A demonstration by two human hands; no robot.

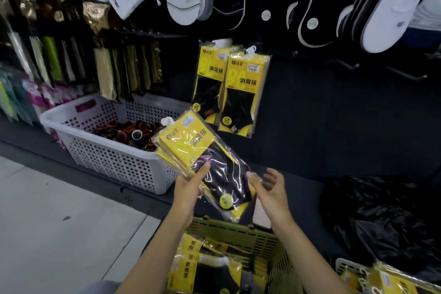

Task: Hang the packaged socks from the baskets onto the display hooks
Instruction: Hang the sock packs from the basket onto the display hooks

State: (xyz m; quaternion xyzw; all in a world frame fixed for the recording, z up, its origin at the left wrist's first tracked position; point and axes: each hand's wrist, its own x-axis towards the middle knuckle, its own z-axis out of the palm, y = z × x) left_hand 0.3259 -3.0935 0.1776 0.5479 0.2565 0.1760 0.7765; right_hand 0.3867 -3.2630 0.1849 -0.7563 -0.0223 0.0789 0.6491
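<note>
We've got our left hand [189, 187] gripping a stack of sock packs [214, 162] over the near basket [238, 233], right hand [272, 191] loose and open just beside it, two hung packs [241, 93] farther back.

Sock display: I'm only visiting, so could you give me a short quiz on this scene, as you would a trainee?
1. True or false: the right hand grips the stack of packs.
2. What lies in the white basket? A yellow packs; B black and orange items; C nothing.
3. How many yellow hanging packs can be seen?
Key: 1 false, the left hand grips it and the right is open. 2 B. 3 two.
</note>
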